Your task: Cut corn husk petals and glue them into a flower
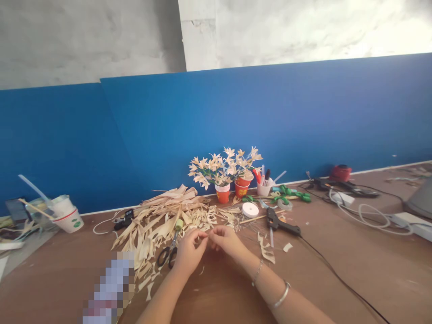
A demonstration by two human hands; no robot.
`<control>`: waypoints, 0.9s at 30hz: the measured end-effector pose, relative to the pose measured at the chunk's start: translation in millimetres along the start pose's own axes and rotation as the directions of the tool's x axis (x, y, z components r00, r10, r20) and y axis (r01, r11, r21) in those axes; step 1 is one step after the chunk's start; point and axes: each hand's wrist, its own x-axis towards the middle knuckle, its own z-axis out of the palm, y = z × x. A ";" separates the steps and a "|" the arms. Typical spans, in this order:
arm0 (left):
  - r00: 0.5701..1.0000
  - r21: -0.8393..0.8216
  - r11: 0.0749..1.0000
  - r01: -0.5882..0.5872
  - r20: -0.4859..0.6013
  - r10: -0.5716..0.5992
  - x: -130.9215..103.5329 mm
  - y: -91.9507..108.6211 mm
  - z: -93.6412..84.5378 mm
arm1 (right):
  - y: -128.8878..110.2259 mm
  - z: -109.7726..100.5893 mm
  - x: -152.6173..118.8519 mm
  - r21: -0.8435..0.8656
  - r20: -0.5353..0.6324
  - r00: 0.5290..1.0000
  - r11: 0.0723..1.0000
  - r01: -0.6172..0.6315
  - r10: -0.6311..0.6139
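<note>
My left hand (pixel 193 249) and my right hand (pixel 224 240) meet fingertip to fingertip above the brown table, each in a pinch. Whatever lies between the fingers is too small to make out. Left of my left hand are black-handled scissors (pixel 168 255), with a small green roll (pixel 179 224) by their blades. Dried pale husks (pixel 151 225) spread in a heap behind and to the left. Beyond my hands stand pale flowers (pixel 216 164) in red-and-white paper cups (pixel 222 194). A white spool (pixel 250 209) lies beyond my right hand.
A black glue gun (pixel 281 222) lies at the right, its cable crossing the table. Further right are white cables (pixel 367 220) and a red object (pixel 340 172). At the left stands a white cup (pixel 69 219) with sticks. A blue partition (pixel 236 112) closes off the back.
</note>
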 end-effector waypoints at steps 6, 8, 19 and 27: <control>0.996 0.081 0.995 0.057 0.067 -0.062 -1.4 -0.2 0.6 | 0.9 0.0 -6.4 -0.403 -0.031 0.954 0.877 0.262 -0.299; 0.994 0.079 0.994 0.070 0.074 -0.076 -1.6 -1.3 2.0 | 1.1 0.1 -7.8 -0.524 0.008 0.930 0.791 0.316 -0.367; 0.838 -0.512 0.665 0.544 0.368 -0.402 1.7 3.0 -1.6 | -1.9 0.2 -11.7 -0.606 0.057 0.867 0.673 0.424 -0.494; 0.949 -0.434 0.845 0.311 0.188 -0.252 4.5 2.2 -1.4 | -2.5 -1.8 -10.4 -0.547 0.029 0.878 0.727 0.414 -0.478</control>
